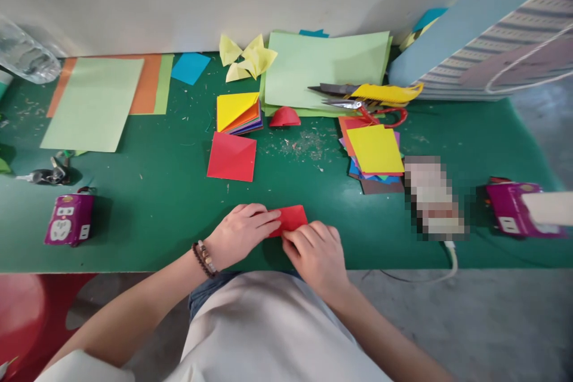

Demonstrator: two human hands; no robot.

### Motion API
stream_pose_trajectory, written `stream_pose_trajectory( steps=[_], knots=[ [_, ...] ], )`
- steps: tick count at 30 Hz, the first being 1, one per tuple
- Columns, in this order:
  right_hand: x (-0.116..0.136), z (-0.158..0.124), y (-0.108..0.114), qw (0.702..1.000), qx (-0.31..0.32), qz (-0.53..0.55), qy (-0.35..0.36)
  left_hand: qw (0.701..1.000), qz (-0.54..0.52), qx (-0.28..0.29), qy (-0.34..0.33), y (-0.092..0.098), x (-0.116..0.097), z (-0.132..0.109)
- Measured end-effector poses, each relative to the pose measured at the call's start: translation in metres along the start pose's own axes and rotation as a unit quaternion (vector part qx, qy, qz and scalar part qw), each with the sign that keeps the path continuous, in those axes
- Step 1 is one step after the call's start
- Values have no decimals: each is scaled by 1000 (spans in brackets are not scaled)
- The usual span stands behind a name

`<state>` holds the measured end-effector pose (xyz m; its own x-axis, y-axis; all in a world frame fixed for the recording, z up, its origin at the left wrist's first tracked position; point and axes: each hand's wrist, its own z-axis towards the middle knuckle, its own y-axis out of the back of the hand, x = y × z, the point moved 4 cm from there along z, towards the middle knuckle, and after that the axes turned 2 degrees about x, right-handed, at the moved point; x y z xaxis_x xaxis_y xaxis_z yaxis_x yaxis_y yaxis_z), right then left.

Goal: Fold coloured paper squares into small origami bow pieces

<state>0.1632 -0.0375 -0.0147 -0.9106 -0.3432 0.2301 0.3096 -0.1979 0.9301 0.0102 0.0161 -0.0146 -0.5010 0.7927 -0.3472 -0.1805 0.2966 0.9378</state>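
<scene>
A folded piece of red paper (293, 218) lies on the green table close to its front edge. From the left, my left hand (239, 234) holds it, the fingers together and their tips over its left end. My right hand (317, 253) is curled at the paper's lower right, thumb and fingers pinched along that edge. The thumb of my left hand is hidden. Just beyond lies a flat red paper square (231, 157), touching a stack of coloured paper (239, 113) with yellow on top. A red folded paper piece (285, 117) stands behind my hands.
Scissors with red handles (385, 113) and a yellow-handled tool (387, 93) lie on pale green sheets (326, 65). More coloured squares (376, 149), a blurred phone (434, 194) and a purple power socket (514, 209) are right. Another socket (69, 219) and keys (56, 173) are left.
</scene>
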Motion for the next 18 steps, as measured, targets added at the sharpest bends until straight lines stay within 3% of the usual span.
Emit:
stream_pose_trajectory(
  steps=[5,18],
  knots=[
    [5,13,-3,999,11,-27,15,1000,1,-8,-5,-3,0,-3],
    [-15,13,3,999,28,-37,-6,1000,21,-12,-13,-5,1,-3]
  ],
)
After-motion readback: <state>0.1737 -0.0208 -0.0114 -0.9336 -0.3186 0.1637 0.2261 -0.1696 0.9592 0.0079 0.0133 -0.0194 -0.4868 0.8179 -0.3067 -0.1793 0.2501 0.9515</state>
